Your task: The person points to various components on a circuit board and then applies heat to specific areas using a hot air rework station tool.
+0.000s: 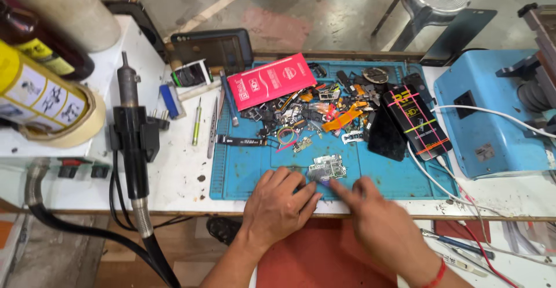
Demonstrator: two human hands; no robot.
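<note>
Circuit board [326, 168] flat on blue mat [243, 172], near front edge of table [179, 172]; left hand [277, 207] fingertips pressed at board's left edge; right hand [379, 221] forefinger touching its lower right corner; neither clamped; loose parts pile [313, 111] behind; hot-air tool [132, 131] well left.

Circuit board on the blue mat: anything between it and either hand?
Nothing visible. The left hand and right hand both have fingertips at the circuit board; the blue mat around it is bare, and the parts pile lies farther back.
</note>
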